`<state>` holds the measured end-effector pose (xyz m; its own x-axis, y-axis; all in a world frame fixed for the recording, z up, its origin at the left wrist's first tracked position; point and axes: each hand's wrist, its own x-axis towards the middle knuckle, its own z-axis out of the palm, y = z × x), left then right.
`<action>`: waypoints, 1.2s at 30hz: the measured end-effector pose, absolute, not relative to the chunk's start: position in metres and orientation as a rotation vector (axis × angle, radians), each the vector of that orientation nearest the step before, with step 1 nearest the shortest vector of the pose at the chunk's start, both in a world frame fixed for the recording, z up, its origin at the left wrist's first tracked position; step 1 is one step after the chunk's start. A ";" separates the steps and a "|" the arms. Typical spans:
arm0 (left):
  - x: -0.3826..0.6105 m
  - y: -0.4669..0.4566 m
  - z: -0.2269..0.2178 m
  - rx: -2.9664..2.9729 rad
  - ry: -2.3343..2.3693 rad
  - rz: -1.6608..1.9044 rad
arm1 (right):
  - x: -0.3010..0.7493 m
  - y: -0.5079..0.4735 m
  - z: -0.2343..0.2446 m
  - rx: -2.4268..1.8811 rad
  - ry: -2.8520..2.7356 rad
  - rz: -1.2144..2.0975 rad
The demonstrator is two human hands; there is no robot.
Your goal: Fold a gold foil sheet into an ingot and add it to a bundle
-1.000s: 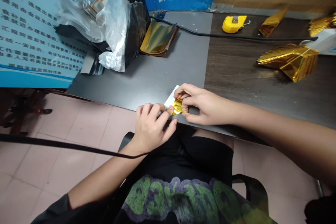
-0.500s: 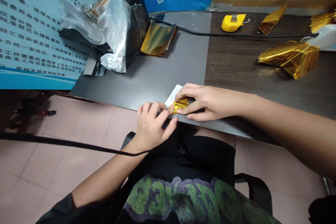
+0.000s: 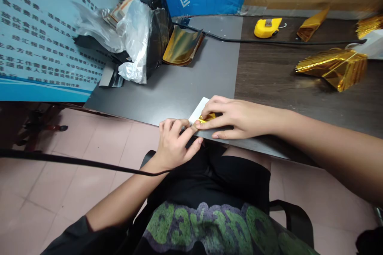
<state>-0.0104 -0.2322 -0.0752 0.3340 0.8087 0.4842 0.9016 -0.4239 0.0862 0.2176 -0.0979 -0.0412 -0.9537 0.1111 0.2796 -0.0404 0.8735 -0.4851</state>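
A small piece of gold foil paper [image 3: 206, 118] with a white underside [image 3: 200, 110] lies at the near edge of the table. My right hand [image 3: 236, 117] lies flat over it, fingers pressing the gold fold down onto the grey mat [image 3: 191, 75]. My left hand [image 3: 176, 143] is curled at the table edge, its index fingertip pinning the left corner of the paper. Most of the gold piece is hidden under my right fingers.
A stack of folded gold foil [image 3: 336, 67] lies at the right. A yellow tape measure [image 3: 267, 27] and a black cable [image 3: 269, 41] sit at the back. Gold sheets [image 3: 182, 46] lean beside plastic bags [image 3: 134, 36] at the back left.
My right hand went from pinching the raised gold fold to lying flat on it, pressing it down. The left hand stayed at the paper's corner.
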 end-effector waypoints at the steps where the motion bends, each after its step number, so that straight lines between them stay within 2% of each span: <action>1: -0.012 -0.233 -0.077 -2.402 -1.544 -0.697 | 0.217 -0.099 -0.042 -0.055 -2.768 0.680; 13: -0.020 -0.223 -0.069 -2.455 -1.431 -0.464 | 0.218 -0.091 -0.045 -0.086 -2.783 0.394; 22: -0.032 -0.231 -0.085 -2.465 -1.425 -0.741 | 0.220 -0.091 -0.045 -0.038 -2.806 0.307; 31: -0.038 -0.230 -0.085 -2.542 -1.478 -0.914 | 0.219 -0.090 -0.048 -0.030 -2.771 0.367; 36: -0.031 -0.230 -0.083 -2.485 -1.531 -0.857 | 0.218 -0.091 -0.050 -0.042 -2.739 0.390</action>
